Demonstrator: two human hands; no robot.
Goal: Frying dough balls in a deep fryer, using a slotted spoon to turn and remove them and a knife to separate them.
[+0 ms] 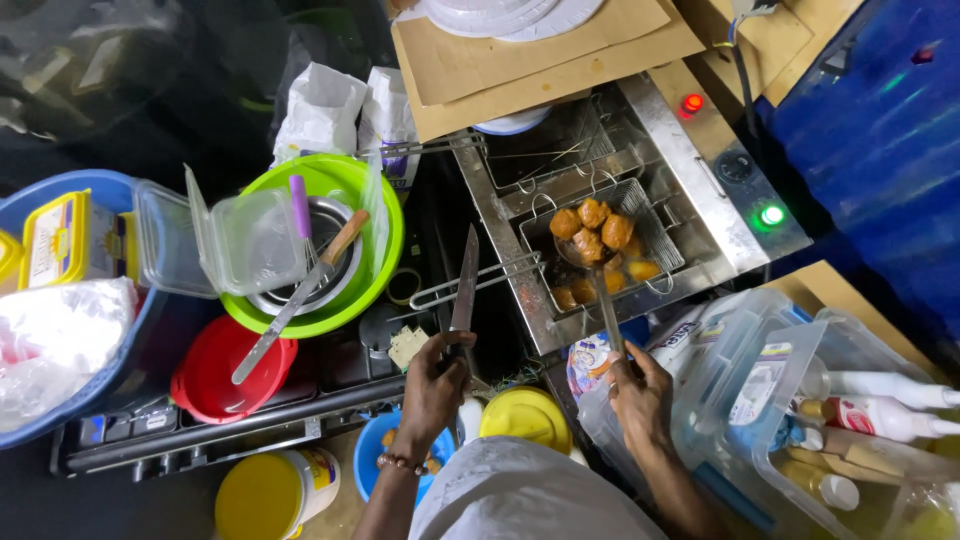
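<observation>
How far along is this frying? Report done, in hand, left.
Done: several pieces look golden brown, lifted on a skimmer above the fryer basket. In hand: the right hand holds the skimmer's handle, and the left hand holds a knife upright. Left: a few pieces sit lower in the basket, and the fryer's lights are lit.

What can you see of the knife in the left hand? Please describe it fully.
The knife has a long, narrow, grey metal blade that tapers to a point. It is held almost upright in the picture, tip pointing away from the person, toward the fryer. The left hand grips its handle, which is mostly hidden by the fingers. The blade looks bare and crosses over the fryer's wire handles, near the fryer's left edge; whether they touch cannot be told.
</observation>
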